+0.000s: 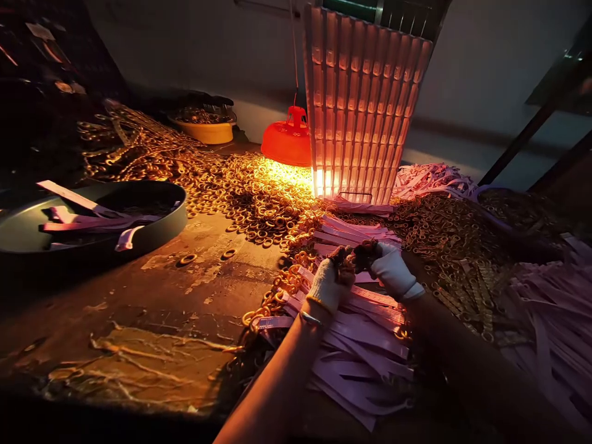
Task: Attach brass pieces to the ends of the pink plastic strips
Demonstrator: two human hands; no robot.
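My left hand (327, 285) and my right hand (392, 269), both in white gloves with dark, soiled fingertips, meet over a heap of pale pink strips (351, 342). The fingers of both are bent and pressed together. Whatever is between them is too dark and small to make out. Yellowish rings (289, 280) lie to the left of my left hand, some against the strips' ends. Beyond my hands, more pink strips (356, 231) are stacked.
A red heat lamp (287, 137) hangs over a large pile of rings (240, 191), beside an upright ribbed panel (361, 105). At left stands a dark basin (171, 219) with strips. A yellow tub (208, 132) sits behind. Chain-like pieces (444, 246) and loose strips (550, 308) lie right.
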